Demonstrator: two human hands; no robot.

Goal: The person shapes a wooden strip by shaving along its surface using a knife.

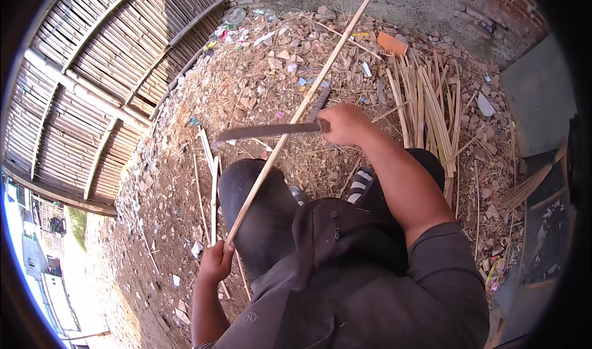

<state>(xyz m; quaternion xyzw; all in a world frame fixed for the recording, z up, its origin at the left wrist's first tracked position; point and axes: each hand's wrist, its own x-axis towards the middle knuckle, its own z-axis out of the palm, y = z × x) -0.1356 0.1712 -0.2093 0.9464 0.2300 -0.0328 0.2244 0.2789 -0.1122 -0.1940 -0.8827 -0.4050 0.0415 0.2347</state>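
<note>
A long, pale bamboo strip [336, 50] slants from beside my left hip up toward the brick wall. My left hand [216, 261] is closed around its near end. In my right hand [345, 124] is the handle of a machete [265, 131], gripped in a fist. Its dark blade points left and overlaps the strip in this view, above my bent knee. Just beyond my right fist a short dark ridged piece [319, 102] sticks up. A few more strips [214, 201] lie on the ground left of my knee.
A pile of split bamboo strips [431, 102] lies ahead to the right, near an orange brick piece [392, 44]. A bamboo-slat fence [102, 71] stands at left, a brick wall [394, 0] at the back. Rubble and litter cover the ground. Dark panels [542, 96] line the right side.
</note>
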